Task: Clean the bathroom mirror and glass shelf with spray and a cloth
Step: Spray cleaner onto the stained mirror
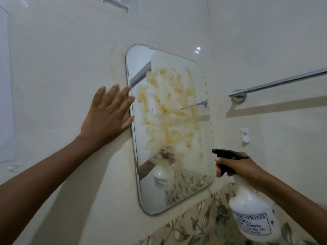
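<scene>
Glossy glass mirror (169, 124) smeared with dull orange-brown film; white translucent plastic spray bottle (253, 213) with matt black plastic trigger; polished chrome metal towel rail (279, 82); smooth, shiny cream wall tiles (70, 50)

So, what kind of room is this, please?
Probably a bathroom: a soiled wall mirror on glossy pale tiles, a chrome towel rail beside it, and a floral tile border below.

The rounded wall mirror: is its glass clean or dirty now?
Dirty. Orange-brown smears cover the middle of the rounded rectangular wall mirror; only its left edge and bottom reflect clearly.
</scene>
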Motion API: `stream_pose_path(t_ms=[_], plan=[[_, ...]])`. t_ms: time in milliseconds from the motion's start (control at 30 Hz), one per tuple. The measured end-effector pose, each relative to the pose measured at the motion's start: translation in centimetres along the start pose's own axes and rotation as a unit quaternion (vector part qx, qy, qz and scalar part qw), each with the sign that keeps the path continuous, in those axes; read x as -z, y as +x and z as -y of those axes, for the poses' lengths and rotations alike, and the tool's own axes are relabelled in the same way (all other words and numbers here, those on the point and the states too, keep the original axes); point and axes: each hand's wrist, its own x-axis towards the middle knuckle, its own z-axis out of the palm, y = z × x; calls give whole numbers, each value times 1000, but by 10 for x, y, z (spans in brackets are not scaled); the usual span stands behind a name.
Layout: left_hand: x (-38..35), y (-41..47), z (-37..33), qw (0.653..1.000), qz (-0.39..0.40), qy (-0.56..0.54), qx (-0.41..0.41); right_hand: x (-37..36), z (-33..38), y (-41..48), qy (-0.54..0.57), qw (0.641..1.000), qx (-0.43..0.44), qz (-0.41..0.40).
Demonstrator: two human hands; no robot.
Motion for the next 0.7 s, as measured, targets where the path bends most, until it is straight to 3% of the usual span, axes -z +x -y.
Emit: stream_pose_path(t_ms=[267,533,700], plan=[[0,1,1,1000,20,-1,-3,-23,-30,-23,40,997,-51,37],[6,1,0,999,40,-30,-9,26,-77,-2,25,990,-89,-108],[12,-5,-2,995,61,-76,-5,16,-87,-1,-23,989,-103,-100]])
